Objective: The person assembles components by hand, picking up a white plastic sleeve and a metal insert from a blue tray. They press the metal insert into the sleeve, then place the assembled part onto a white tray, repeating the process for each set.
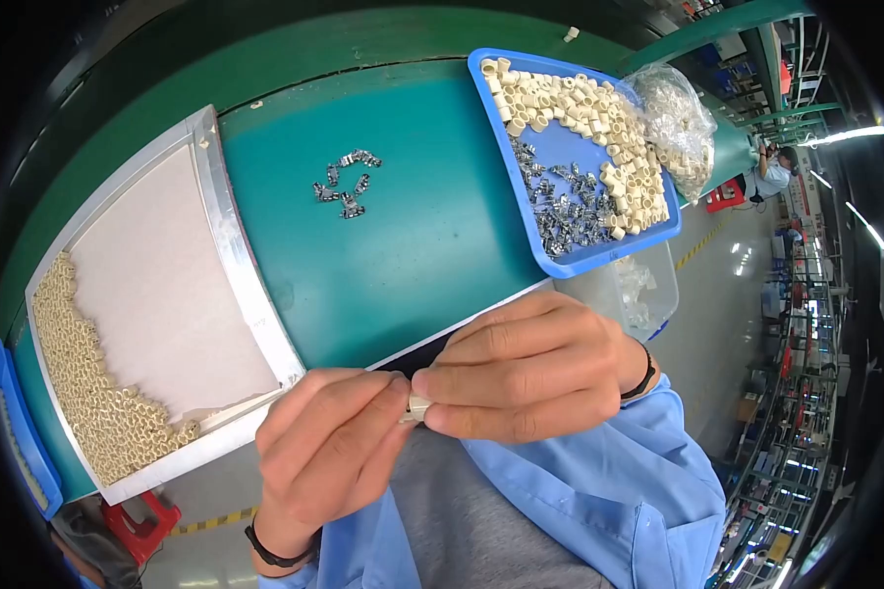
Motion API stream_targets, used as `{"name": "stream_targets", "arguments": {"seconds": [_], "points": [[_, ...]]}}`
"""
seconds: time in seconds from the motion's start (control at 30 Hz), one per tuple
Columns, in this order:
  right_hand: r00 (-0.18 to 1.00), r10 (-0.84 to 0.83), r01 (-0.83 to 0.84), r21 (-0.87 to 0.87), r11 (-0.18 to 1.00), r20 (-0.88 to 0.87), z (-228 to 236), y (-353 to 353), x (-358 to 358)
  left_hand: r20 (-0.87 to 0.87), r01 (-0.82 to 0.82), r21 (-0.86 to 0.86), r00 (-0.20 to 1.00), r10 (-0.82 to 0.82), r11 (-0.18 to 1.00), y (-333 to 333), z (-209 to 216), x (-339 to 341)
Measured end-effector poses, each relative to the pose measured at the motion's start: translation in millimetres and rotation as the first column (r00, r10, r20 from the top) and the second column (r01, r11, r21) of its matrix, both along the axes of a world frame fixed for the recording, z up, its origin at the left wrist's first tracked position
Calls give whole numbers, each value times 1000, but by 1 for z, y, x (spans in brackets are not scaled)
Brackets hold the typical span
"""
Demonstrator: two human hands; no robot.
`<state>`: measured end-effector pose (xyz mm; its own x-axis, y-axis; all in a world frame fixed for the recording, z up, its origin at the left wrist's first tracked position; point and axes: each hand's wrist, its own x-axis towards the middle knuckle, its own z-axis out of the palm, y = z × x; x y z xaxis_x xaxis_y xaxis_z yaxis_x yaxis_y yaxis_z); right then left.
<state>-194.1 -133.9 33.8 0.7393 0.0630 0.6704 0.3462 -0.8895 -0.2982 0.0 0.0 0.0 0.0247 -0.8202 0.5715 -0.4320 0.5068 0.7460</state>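
In front of my chest, both hands meet at a small cream plastic sleeve. My left hand is closed, its thumb and forefinger pinching the left end of the sleeve. From the other side, my right hand grips it between thumb and fingers. The fingertips cover most of the sleeve, so I cannot tell whether a metal clip is with it. Beyond my hands, several small silver metal clips lie loosely on the green work mat.
A blue tray at the right holds cream sleeves and metal clips. Beside it sit a clear bag and a clear bin. To the left lies a metal-framed board with packed cream sleeves. Another blue tray stands farther left.
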Motion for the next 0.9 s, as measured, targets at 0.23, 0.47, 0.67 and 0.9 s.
{"name": "stream_targets", "arguments": {"seconds": [0.23, 0.47, 0.67, 0.9], "points": [[992, -120, 120, 4, 993, -45, -24, -11, 5, -81, -58, 147, 994, 70, 987, -14, -19, 2], [801, -476, 549, 131, 825, -363, -12, -47, -44, -265, 48, 445, 961, 80, 894, -57, -27, 10], [234, -848, 903, -217, 371, -475, -52, -95, -142, -288, 76, 518, 953, 90, 852, -191, -12, 39], [296, -808, 927, -51, 371, -510, -66, -103, -154, -31, -36, 485, 998, 58, 874, -408, -54, 20]]}}
